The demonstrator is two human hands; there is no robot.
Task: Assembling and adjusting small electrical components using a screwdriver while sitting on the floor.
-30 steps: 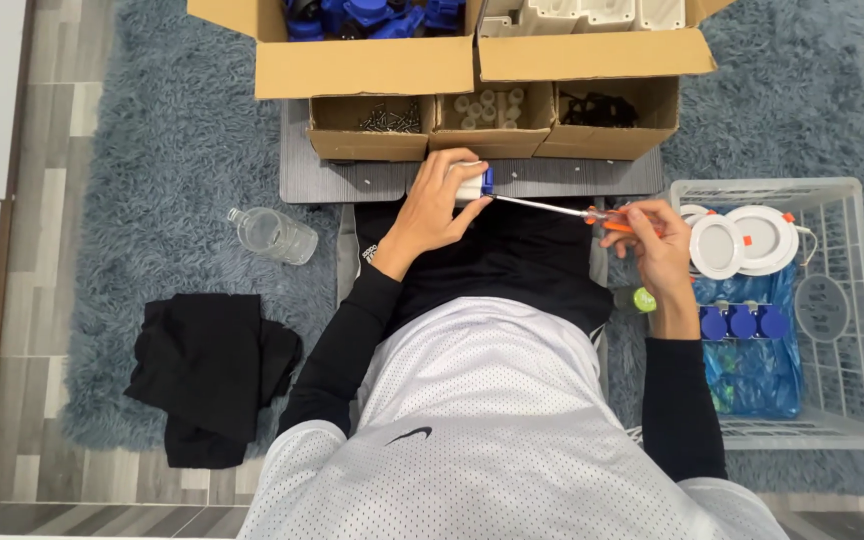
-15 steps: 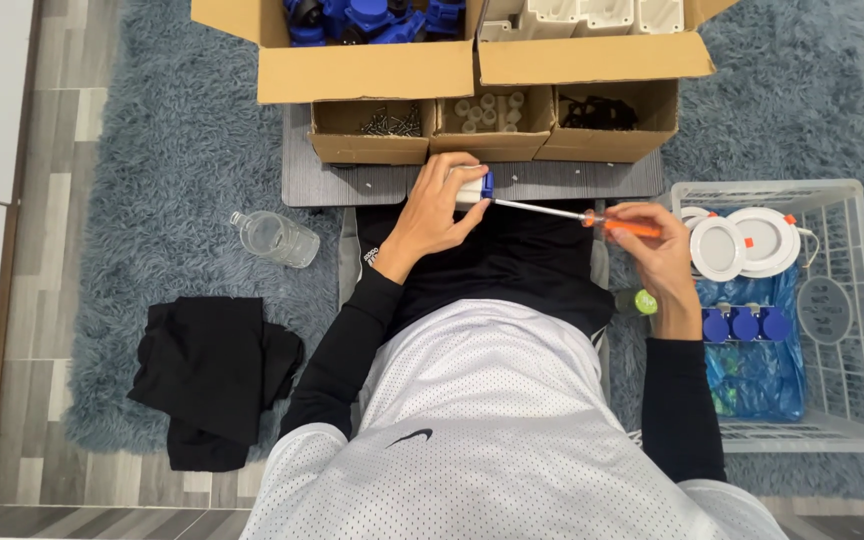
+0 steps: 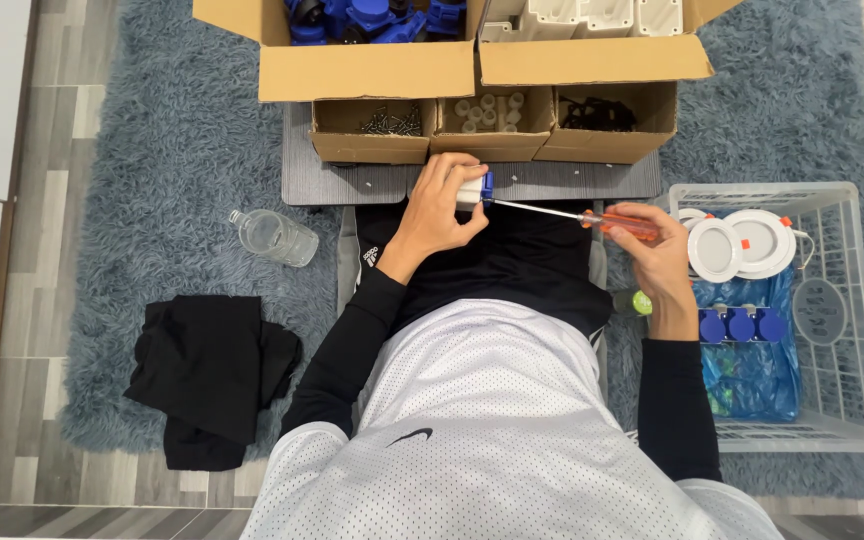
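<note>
My left hand grips a small white and blue part over my lap, just in front of the grey board. My right hand holds a screwdriver by its orange handle. The thin metal shaft runs left, and its tip touches the blue end of the part. Both arms wear black sleeves.
Three small cardboard boxes of screws and small parts sit on the board, larger boxes behind them. A white wire basket at right holds round white lamps and blue caps. A plastic bottle and a black cloth lie on the blue rug.
My right hand has shifted slightly on the screwdriver handle, as if turning it. The left hand and the part stay in place.
</note>
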